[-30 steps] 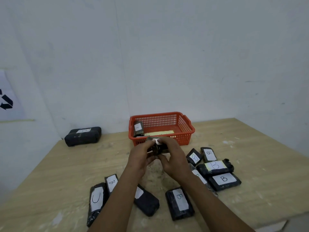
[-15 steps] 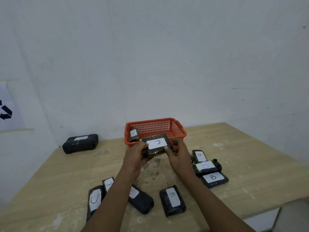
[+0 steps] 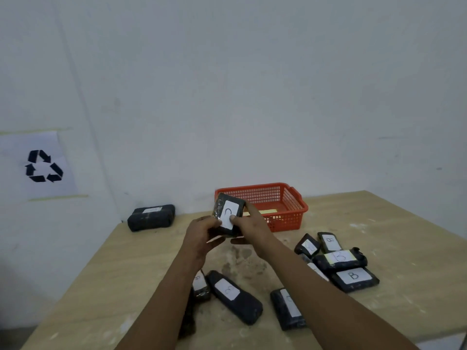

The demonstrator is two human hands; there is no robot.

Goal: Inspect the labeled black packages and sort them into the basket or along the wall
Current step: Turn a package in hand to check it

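I hold a black package (image 3: 228,213) with a white label marked C up in front of the orange basket (image 3: 293,208). My left hand (image 3: 202,232) grips its lower left side and my right hand (image 3: 250,224) grips its right side, thumb on the label. The package stands tilted upright, label facing me. One black package (image 3: 151,217) lies against the wall at the far left of the wooden table (image 3: 404,248). Several labeled black packages, some marked B, lie at the right (image 3: 353,276) and near my forearms (image 3: 233,296).
The basket holds a yellowish strip; the held package hides its left part. A paper with a recycling symbol (image 3: 43,170) hangs on the left wall. The table's left edge and near right corner drop off to the floor.
The package has turned from lying flat to standing upright and risen a little toward the left. The camera view has swung left, so the basket and the packages sit further right.
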